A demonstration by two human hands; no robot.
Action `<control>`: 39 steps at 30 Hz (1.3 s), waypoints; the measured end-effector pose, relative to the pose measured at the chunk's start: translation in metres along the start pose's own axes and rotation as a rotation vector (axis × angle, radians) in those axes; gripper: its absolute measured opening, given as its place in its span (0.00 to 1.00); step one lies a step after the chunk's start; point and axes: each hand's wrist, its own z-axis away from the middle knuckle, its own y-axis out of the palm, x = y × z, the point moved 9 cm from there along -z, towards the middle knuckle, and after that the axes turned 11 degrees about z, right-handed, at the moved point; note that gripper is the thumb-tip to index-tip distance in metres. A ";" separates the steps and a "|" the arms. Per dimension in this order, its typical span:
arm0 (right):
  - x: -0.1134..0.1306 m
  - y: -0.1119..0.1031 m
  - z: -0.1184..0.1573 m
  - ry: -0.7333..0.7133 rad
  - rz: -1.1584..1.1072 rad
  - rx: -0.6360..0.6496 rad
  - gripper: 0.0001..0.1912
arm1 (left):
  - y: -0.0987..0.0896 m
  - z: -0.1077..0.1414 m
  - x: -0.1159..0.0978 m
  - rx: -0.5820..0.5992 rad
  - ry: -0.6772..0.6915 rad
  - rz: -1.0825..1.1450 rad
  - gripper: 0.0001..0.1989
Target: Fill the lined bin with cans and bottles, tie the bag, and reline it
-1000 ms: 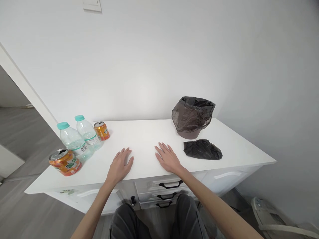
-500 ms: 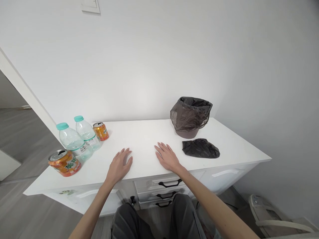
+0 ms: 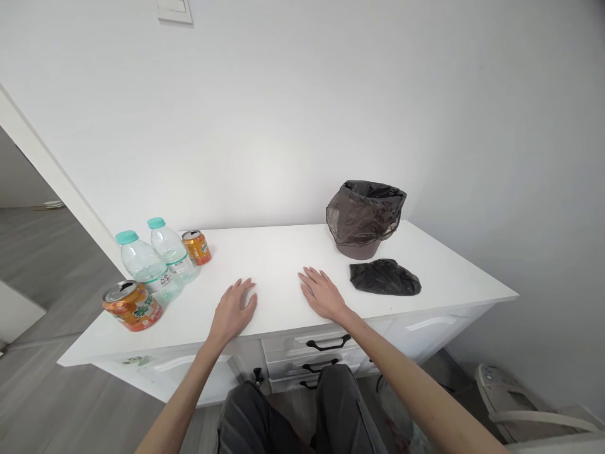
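Observation:
My left hand (image 3: 234,309) lies flat on the white cabinet top (image 3: 278,252), fingers stretched out, holding nothing. My right hand (image 3: 322,295) rests palm down on the same surface, also open. To the left stand two clear plastic bottles with teal caps, a nearer bottle (image 3: 144,261) and a farther bottle (image 3: 170,249). An orange drink can (image 3: 135,308) stands in front of them, and another orange can (image 3: 197,248) is behind at their right. Right of my right hand lies a folded black plastic bag (image 3: 384,277). Behind it stands a small brown bin (image 3: 358,251) lined with a black bag (image 3: 363,214).
A white wall (image 3: 265,113) rises behind the cabinet, with a light switch (image 3: 174,9) at upper left. Drawers with black handles (image 3: 328,343) are below the top's front edge, above my knees (image 3: 340,391). A beige appliance (image 3: 510,397) stands on the floor at lower right.
The view has shifted slightly, so everything sits a little farther right in the picture. Both hands stay in place on the cabinet top, and no object has been moved.

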 end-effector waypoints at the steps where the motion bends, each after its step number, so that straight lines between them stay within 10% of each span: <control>1: 0.001 0.000 0.001 -0.001 0.002 -0.002 0.30 | 0.000 0.000 0.000 -0.002 0.003 -0.001 0.21; 8: 0.006 -0.020 0.002 -0.036 0.054 -0.006 0.31 | -0.003 0.003 -0.002 -0.009 0.031 -0.025 0.18; 19: -0.106 -0.209 -0.022 0.255 0.333 -0.424 0.37 | 0.003 0.007 0.001 -0.021 0.056 -0.020 0.17; 31: -0.180 -0.213 -0.049 0.471 0.287 -0.406 0.26 | 0.005 0.010 0.004 -0.034 0.073 -0.028 0.17; 39: -0.143 -0.216 -0.043 0.311 0.139 -0.482 0.24 | 0.006 0.010 0.002 -0.017 0.064 -0.045 0.16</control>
